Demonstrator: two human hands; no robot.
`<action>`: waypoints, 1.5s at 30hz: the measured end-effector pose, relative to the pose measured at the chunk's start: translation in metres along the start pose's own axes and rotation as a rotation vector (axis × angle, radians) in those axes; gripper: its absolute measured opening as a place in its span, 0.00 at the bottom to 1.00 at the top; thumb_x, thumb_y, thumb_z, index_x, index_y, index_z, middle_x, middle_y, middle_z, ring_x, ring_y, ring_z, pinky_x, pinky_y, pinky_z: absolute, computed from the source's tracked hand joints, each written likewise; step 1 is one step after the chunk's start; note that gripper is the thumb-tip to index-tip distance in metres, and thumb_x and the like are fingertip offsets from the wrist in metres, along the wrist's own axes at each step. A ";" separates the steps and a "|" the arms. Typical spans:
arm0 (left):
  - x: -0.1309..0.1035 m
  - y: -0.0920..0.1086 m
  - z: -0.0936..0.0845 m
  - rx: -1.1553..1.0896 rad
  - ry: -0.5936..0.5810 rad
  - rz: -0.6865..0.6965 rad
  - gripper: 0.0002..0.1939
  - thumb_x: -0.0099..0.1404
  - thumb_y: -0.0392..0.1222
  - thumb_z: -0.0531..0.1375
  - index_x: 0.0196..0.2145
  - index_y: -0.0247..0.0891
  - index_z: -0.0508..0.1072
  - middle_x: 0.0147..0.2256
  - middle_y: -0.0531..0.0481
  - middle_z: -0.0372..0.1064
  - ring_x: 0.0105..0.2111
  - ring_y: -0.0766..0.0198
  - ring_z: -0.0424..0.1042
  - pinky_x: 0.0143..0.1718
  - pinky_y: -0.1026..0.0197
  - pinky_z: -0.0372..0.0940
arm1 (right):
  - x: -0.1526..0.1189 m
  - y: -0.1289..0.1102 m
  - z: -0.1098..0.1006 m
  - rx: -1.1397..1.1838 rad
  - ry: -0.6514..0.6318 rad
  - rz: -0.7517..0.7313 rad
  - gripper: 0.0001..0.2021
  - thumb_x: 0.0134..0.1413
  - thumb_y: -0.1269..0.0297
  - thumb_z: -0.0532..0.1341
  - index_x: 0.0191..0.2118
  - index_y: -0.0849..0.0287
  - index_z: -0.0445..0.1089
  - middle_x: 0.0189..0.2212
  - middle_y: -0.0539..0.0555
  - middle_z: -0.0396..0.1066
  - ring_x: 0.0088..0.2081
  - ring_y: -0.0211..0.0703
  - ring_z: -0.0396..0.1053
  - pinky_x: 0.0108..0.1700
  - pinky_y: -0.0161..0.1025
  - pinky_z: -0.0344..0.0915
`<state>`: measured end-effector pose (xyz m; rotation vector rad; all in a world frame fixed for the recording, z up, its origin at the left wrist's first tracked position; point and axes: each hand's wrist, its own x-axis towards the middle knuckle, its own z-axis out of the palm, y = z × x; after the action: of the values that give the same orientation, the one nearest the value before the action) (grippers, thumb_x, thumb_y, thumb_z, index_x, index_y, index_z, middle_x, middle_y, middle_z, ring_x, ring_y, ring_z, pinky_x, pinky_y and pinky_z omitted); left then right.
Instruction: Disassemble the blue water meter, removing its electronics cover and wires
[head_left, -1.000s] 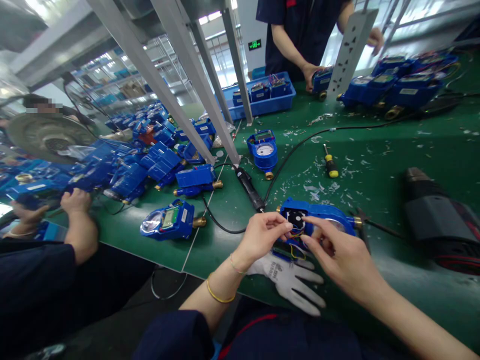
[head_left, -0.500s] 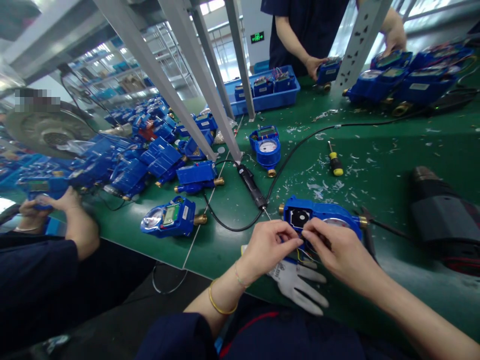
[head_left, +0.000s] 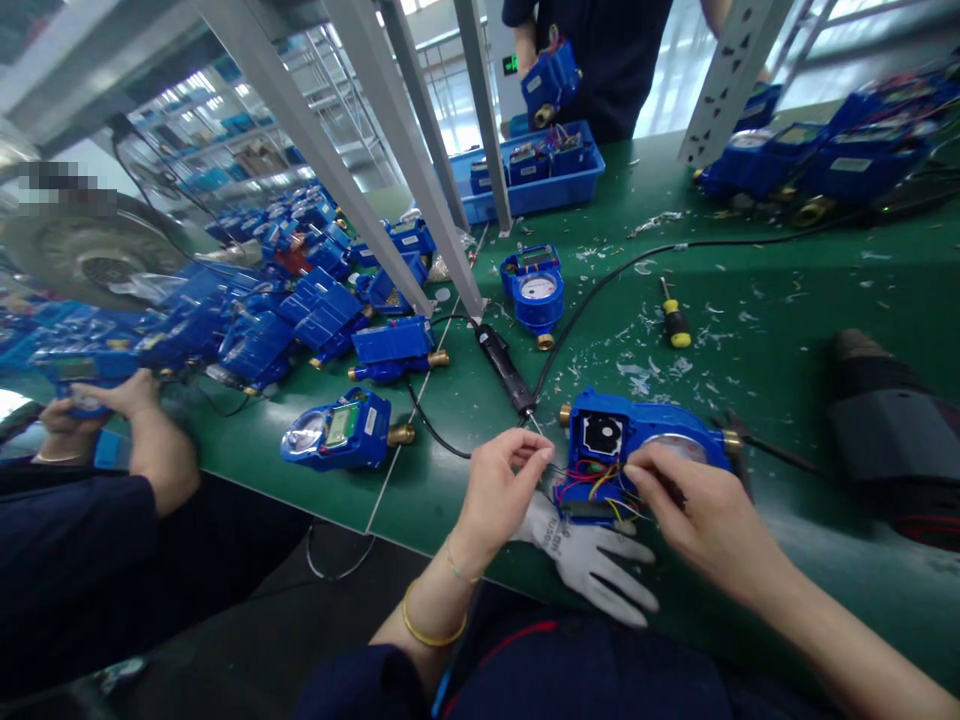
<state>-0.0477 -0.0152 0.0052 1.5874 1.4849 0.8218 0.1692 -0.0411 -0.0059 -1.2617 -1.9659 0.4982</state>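
Note:
A blue water meter point(head_left: 637, 412) lies opened in front of me, its brass ends pointing left and right. Red, yellow and white wires point(head_left: 598, 478) spill from its square compartment to a loose blue cover part point(head_left: 589, 505) at the near side. My left hand point(head_left: 506, 485) is closed in a pinch just left of the meter, by the tip of an electric screwdriver point(head_left: 506, 370); what it pinches is too small to make out. Over the near side of the meter, my right hand point(head_left: 694, 500) pinches by the wires, and its fingertips hide what they hold. A white glove point(head_left: 592, 565) lies beneath.
A yellow-black screwdriver point(head_left: 676, 318) and plastic scraps lie beyond the meter. At right stands a dark heat gun point(head_left: 896, 430). More meters point(head_left: 337, 430) are to the left. Metal posts point(head_left: 405, 150) rise from the bench. Co-workers handle meters at left and across, beside a blue bin point(head_left: 540, 195).
My hands have moved apart, the left one leftward off the meter, uncovering the wires. The co-worker across has lifted a meter over the blue bin.

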 end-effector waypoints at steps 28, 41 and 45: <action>-0.006 0.012 0.033 0.015 -0.189 0.318 0.02 0.63 0.39 0.66 0.33 0.40 0.81 0.33 0.49 0.75 0.32 0.65 0.71 0.34 0.64 0.64 | -0.020 0.005 -0.002 0.063 -0.053 -0.025 0.09 0.66 0.67 0.54 0.38 0.58 0.72 0.34 0.51 0.76 0.34 0.36 0.74 0.37 0.31 0.68; -0.004 0.021 0.029 -0.229 -0.033 0.166 0.07 0.65 0.37 0.62 0.28 0.37 0.75 0.30 0.51 0.70 0.31 0.66 0.68 0.32 0.65 0.61 | -0.019 -0.007 0.010 0.096 -0.215 0.009 0.14 0.66 0.69 0.51 0.28 0.59 0.66 0.24 0.49 0.68 0.26 0.34 0.66 0.30 0.32 0.58; 0.005 0.026 0.013 -0.119 0.017 0.174 0.07 0.65 0.39 0.61 0.29 0.37 0.74 0.29 0.52 0.69 0.30 0.66 0.65 0.32 0.64 0.60 | -0.015 -0.004 -0.001 0.139 -0.173 0.085 0.12 0.67 0.66 0.53 0.30 0.59 0.66 0.24 0.47 0.68 0.25 0.32 0.66 0.29 0.31 0.58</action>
<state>-0.0237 -0.0117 0.0219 1.6389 1.2978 1.0056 0.1712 -0.0561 -0.0087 -1.2536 -1.9865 0.7962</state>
